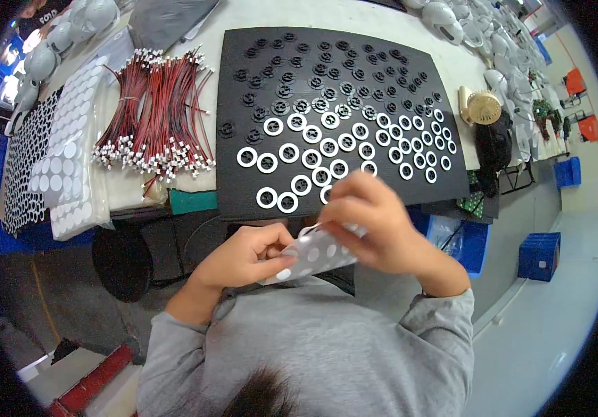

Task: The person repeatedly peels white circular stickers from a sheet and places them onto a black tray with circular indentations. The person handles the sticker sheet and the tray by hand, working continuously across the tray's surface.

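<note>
My left hand point(247, 257) pinches the edge of a sheet of round white stickers point(313, 254), held in front of my body below the table edge. My right hand point(375, 226) bends over the sheet's right part, fingers closed and somewhat blurred; what they grip is hidden. A thin white curved edge shows between the hands. Just beyond them lies a black board point(396, 191) bearing many small round black parts point(320, 69). Those in the nearer rows carry white rings point(301, 185); the farther ones are plain black.
Left of the board lie bundles of red and black wires point(174, 104) with white connectors. Farther left are sheets of white discs point(70, 167) and a sheet with round holes point(28, 160). A round gold-coloured object point(483, 108) stands right of the board. Grey-white housings point(441, 21) line the back right. Blue bins point(539, 256) sit lower right.
</note>
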Motion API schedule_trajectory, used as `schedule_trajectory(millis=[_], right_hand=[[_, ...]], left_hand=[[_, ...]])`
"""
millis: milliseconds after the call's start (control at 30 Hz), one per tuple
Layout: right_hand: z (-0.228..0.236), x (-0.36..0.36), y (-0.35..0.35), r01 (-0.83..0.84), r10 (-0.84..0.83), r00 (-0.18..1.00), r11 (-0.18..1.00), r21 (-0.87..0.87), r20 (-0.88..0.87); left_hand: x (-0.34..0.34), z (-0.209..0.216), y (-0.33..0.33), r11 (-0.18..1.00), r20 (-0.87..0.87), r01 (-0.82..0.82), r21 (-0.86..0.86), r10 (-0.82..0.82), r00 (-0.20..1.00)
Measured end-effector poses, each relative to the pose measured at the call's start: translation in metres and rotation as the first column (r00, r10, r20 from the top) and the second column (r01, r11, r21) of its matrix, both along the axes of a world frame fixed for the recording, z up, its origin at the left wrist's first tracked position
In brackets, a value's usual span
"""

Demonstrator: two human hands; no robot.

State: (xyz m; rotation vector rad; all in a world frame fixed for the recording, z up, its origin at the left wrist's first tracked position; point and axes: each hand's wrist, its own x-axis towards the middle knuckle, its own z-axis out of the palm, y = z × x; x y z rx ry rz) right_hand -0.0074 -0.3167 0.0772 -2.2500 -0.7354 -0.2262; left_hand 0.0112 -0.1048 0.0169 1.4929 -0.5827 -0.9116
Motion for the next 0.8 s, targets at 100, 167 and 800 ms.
schedule_trajectory(millis=[100,167,800], right_hand=[[0.006,0.025,-0.036,0.246,-0.244,0.969,0.962,0.119,-0.031],[0.001,0.045,-0.063,0.442,-0.431,0.893,0.894,0.076,-0.132],[-0.078,0.108,-0.110,0.695,-0.704,0.710,0.705,-0.138,-0.018]], left_hand=[[-0.003,-0.003,0.009,0.999,-0.010,-0.040,0.019,0.041,0.999],[-0.007,-0.005,0.010,0.990,-0.158,-0.123,-0.073,0.111,0.981],[-0.006,-0.012,0.009,0.994,-0.026,-0.056,-0.099,0.054,0.998]])
